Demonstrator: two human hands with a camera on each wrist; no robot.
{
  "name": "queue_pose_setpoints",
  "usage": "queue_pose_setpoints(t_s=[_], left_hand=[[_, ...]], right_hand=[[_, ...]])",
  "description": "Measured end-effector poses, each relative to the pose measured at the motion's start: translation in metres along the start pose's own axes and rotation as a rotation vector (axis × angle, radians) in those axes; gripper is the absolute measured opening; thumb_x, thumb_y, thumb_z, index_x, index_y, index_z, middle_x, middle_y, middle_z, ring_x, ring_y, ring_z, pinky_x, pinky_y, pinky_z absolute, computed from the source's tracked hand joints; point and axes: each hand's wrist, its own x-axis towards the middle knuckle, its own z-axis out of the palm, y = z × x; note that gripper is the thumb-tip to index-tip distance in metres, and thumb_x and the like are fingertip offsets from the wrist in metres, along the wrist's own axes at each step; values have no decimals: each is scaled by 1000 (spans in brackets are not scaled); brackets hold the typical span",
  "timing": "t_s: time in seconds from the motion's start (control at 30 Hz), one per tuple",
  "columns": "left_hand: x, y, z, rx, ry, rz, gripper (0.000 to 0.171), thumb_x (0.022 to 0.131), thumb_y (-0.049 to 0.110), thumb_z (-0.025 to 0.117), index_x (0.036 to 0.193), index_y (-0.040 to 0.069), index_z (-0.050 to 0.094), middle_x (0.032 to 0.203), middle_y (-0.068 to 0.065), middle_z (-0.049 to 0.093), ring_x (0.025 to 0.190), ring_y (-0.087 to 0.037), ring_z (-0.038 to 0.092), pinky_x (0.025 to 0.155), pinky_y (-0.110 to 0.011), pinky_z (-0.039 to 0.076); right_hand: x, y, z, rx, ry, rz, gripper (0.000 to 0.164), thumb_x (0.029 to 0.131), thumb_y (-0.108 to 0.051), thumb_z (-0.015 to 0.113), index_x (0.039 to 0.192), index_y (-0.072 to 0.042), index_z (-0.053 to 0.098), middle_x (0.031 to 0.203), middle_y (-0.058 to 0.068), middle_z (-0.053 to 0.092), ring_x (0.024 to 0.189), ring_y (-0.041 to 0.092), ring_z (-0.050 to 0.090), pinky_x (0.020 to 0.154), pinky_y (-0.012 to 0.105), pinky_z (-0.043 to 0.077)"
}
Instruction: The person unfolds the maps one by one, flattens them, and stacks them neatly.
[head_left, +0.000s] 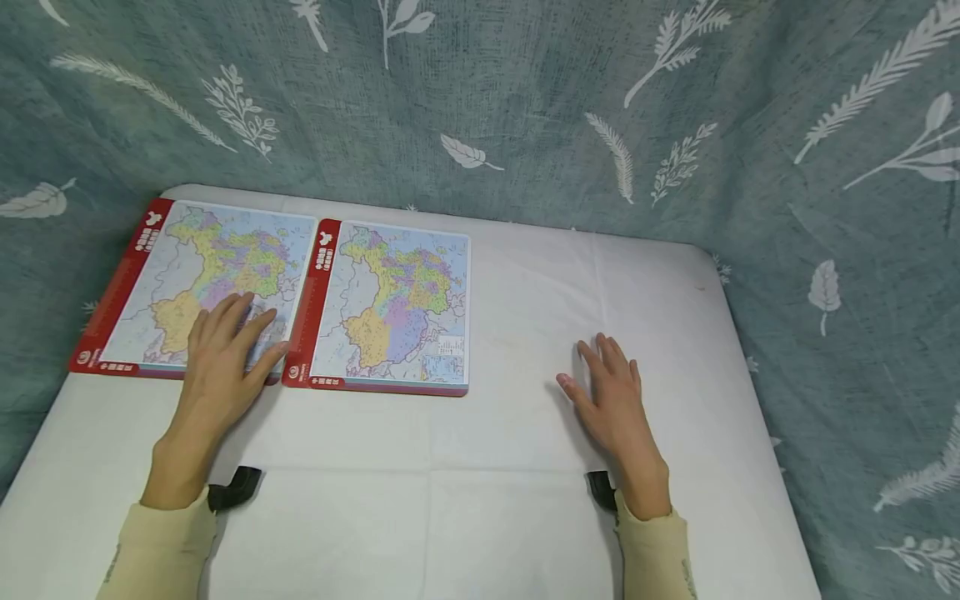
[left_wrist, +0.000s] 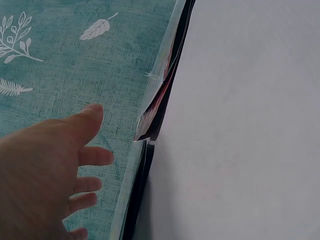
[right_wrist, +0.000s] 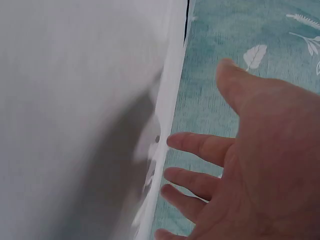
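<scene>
Two red-edged map boards [head_left: 393, 304], pastel patches, pale-blue margins; left hand [head_left: 222, 354], right hand [head_left: 615, 396] spread

L map [head_left: 232, 258] – pt. hidden behind L fingers [head_left: 234, 317], sm. print [head_left: 451, 345] illegible, sleeves [head_left: 157, 550] – cut off btm.

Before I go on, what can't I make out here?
Head: lower right of the left map board, behind the left hand.
Head: fine lettering on the right map board, too small.
Head: sleeves, cut off by the bottom edge.
Right wrist: lowest finger of the right hand, cut off likewise.
</scene>
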Motion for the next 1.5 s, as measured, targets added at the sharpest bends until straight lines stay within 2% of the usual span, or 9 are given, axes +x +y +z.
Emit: queue_pose_setpoints(t_s=[0.23,0.5,0.9,1.13,1.3,1.5], left_hand=[[-1,0,0,-12,-18,-10,55,88,20,79,135,-2,65,156,-28,46,151,-45,32,127,-65,12],[-2,2,3,-35,-29,-15,50,88,22,81,129,-3,68,157,-28,45,151,-46,33,126,-66,13],[-3,3,5,-40,-24,11,46,86,22,83,123,-3,71,153,-29,49,147,-47,36,124,-67,16],[-5,5,7,-32,-20,28,47,85,21,84,123,-3,71,150,-30,52,145,-49,39,122,-68,20],[-7,6,8,-17,2,60,45,84,19,85,121,-4,72,145,-31,56,141,-50,42,119,-71,24],[-5,8,11,-27,-8,69,47,83,15,85,123,-4,70,139,-30,59,136,-51,46,115,-69,30]], right_hand=[[0,-13,9,0,-64,-14,70,101,-40,69,155,-2,48,168,25,31,159,43,22,124,69,15],[2,-31,21,8,-71,-75,73,100,-40,70,157,-1,46,169,25,30,160,41,22,124,68,17],[6,-58,41,28,-11,-136,70,99,-42,71,153,-2,52,165,24,39,158,40,30,124,66,20],[6,-66,45,72,25,-100,67,99,-39,73,150,0,55,164,24,40,157,41,31,125,66,19],[6,-75,52,117,45,-55,63,99,-37,72,148,-1,57,164,21,42,157,38,32,127,60,19],[5,-94,63,177,65,-90,59,98,-36,74,144,-1,60,162,20,45,156,38,34,127,59,22]])
